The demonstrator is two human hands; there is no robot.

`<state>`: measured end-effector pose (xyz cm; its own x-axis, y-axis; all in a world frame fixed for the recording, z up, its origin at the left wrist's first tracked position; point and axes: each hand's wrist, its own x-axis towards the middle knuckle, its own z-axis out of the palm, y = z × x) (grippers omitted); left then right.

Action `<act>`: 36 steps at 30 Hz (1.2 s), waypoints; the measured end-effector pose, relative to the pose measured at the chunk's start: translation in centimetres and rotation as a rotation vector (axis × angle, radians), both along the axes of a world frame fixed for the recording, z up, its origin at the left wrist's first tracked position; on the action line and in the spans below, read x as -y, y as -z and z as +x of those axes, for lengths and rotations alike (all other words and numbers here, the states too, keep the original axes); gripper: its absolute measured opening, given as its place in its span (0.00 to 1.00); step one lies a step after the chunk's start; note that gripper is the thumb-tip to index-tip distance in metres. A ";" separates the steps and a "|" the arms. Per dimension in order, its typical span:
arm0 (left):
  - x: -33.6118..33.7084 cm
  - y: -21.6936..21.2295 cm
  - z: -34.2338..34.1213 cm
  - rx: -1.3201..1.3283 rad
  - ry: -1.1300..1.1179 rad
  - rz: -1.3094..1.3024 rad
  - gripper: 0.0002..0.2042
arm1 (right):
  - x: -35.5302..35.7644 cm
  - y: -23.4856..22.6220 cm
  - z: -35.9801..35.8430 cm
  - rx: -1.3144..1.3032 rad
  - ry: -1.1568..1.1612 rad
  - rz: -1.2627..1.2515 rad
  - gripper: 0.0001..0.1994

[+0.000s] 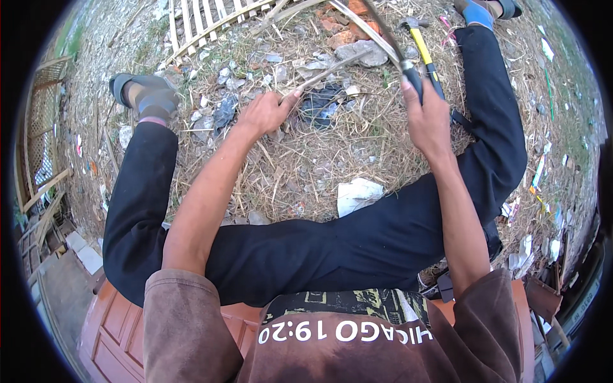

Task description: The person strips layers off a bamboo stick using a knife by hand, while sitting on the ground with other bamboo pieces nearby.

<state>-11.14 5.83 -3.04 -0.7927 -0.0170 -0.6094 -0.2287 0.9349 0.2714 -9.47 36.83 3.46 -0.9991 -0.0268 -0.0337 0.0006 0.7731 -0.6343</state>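
My left hand [265,115] is closed round one end of a thin wooden stick [333,70], thumb laid along it. The stick slants up and right toward a grey stone. In my right hand [426,121] is the dark handle of a long-bladed knife [412,78], with the thumb on top. Its blade points away from me and runs out past the top edge. A pale strip [367,27] lies along the blade; whether it is separate cannot be told. Just right of the knife lies a hammer [421,48] with a yellow and black handle.
Broken bricks [348,29] and a grey stone [363,53] lie ahead. A slatted wooden frame [204,25] is at the far left. Black plastic [319,105] and a white scrap [359,195] rest on straw-covered ground between my legs. I sit on a reddish panelled board [121,325].
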 end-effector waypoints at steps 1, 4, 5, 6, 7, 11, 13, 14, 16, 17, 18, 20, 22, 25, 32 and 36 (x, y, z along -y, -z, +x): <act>-0.4 -0.2 0.6 0.095 -0.055 0.080 0.39 | 0.3 -2.0 0.6 -0.003 0.055 -0.214 0.21; -1.5 -0.8 0.9 0.174 -0.103 0.172 0.38 | -0.6 0.6 0.9 0.044 0.041 -0.115 0.18; -1.5 -1.0 0.8 0.170 -0.123 0.173 0.37 | -0.7 2.9 1.1 0.158 0.000 0.137 0.17; -0.9 -0.6 0.9 0.136 -0.092 0.175 0.37 | -0.3 3.6 1.2 0.143 -0.031 0.241 0.15; -0.5 -0.1 0.3 0.124 -0.092 0.175 0.37 | -0.7 3.7 0.8 0.130 -0.030 0.241 0.15; -0.4 0.6 1.1 0.126 -0.127 0.245 0.38 | 0.6 -1.3 1.2 -0.198 -0.063 -0.448 0.15; -0.8 0.1 0.8 0.102 -0.100 0.190 0.38 | -0.3 2.8 1.5 0.100 -0.012 0.134 0.15; -0.7 -0.1 1.1 0.144 -0.127 0.182 0.38 | 0.4 2.8 1.6 0.109 -0.027 0.252 0.15; -0.6 -0.2 -0.2 0.115 -0.108 0.176 0.38 | 0.2 1.7 0.6 -0.009 -0.044 0.081 0.15; -0.4 0.3 0.8 0.139 -0.091 0.168 0.39 | 1.1 -0.2 1.2 -0.073 -0.061 -0.091 0.15; 0.0 0.2 0.1 0.187 -0.125 0.242 0.38 | 1.4 -1.9 0.6 -0.147 -0.077 -0.261 0.15; -0.7 0.2 0.9 0.179 -0.086 0.198 0.38 | 0.0 1.7 1.6 0.023 -0.052 -0.020 0.17; -0.4 0.7 0.6 0.108 -0.032 0.170 0.37 | -1.0 4.6 1.4 0.190 -0.044 0.250 0.18; -0.2 0.5 0.8 0.170 -0.089 0.195 0.38 | 2.0 -2.2 1.1 0.028 -0.052 -0.049 0.18; -0.3 0.9 0.1 0.100 -0.122 0.198 0.37 | 0.4 1.2 0.6 0.054 -0.059 -0.002 0.14; -0.9 0.6 0.9 0.160 -0.137 0.247 0.37 | -0.6 1.4 1.5 0.058 -0.096 -0.237 0.16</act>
<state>-10.19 6.71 -3.64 -0.6870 0.0471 -0.7251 -0.4059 0.8029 0.4367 -7.99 37.42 2.07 -0.9882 -0.1354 -0.0720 -0.0243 0.6014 -0.7986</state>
